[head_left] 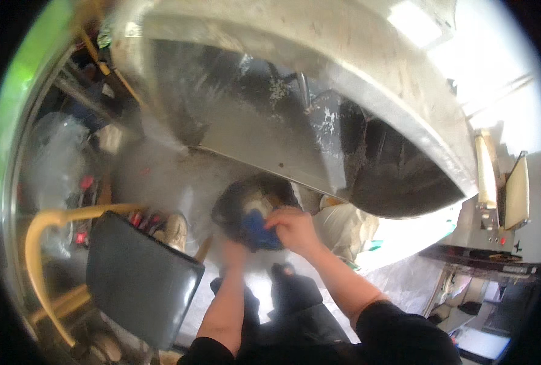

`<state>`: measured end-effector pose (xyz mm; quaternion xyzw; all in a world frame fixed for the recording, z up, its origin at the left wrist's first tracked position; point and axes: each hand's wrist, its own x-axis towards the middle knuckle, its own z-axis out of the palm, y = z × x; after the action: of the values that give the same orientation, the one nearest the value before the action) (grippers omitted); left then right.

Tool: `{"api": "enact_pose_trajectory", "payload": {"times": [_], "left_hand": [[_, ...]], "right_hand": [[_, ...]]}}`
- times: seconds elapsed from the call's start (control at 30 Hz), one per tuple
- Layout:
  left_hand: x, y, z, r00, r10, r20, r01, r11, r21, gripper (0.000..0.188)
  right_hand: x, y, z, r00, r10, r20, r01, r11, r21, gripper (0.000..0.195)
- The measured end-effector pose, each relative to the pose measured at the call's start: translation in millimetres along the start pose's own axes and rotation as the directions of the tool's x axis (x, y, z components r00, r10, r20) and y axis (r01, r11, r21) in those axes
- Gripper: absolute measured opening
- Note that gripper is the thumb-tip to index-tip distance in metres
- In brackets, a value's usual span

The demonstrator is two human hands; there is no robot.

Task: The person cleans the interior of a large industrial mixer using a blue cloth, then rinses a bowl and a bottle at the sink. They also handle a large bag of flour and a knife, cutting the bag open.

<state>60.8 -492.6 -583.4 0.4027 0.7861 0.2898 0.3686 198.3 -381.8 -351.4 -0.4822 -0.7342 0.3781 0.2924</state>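
My right hand (293, 228) pinches the upper edge of a crumpled blue item (257, 232), perhaps a cloth or bag. The blue item is over the near side of a round black bin or bag (227, 207) on the floor. Something pale (256, 205) shows inside that dark opening, too blurred to name. My left hand (235, 253) is low at the near left of the blue item and badly blurred. Whether its fingers hold the blue item or the bin's edge cannot be made out.
A large metal unit (261, 137) with a scuffed panel overhangs beyond the bin. Right of the bin stands a whitish sack (343, 228). To the left is a chair with a black seat (143, 278) and a curved wooden frame (35, 246). A shoe (175, 230) lies behind it.
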Motion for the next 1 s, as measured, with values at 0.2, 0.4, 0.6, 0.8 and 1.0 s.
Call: {"api": "enact_pose_trajectory", "payload": {"times": [0.2,0.4,0.6,0.8,1.0], "left_hand": [[-122.3,83.0,-79.1,0.942,-0.335,-0.019,0.333,0.930,0.156,0.022],[-255.8,71.2,-113.4,0.953,-0.279,-0.120,0.296,0.942,0.157,0.017],[-381.2,90.3,-179.8,0.935,-0.308,-0.175,0.355,0.824,0.442,0.012],[-491.1,106.3,-311.6,0.683,-0.722,-0.110,0.703,0.691,-0.168,0.024],[-579.2,50.0,-377.2,0.405,-0.867,-0.292,0.737,0.498,-0.456,0.024]], "right_hand": [[-2.4,-87.0,-76.1,0.922,0.381,0.070,-0.387,0.893,0.229,0.033],[-29.9,-154.9,-115.0,0.789,0.483,0.379,-0.593,0.441,0.674,0.045],[-143.4,-234.6,-88.0,0.424,0.287,0.859,-0.808,-0.308,0.502,0.035],[-230.7,-312.8,-17.9,0.191,0.223,0.956,-0.936,-0.251,0.246,0.041],[-270.9,-398.8,60.6,0.041,0.406,0.913,-0.811,0.548,-0.207,0.042]]}}
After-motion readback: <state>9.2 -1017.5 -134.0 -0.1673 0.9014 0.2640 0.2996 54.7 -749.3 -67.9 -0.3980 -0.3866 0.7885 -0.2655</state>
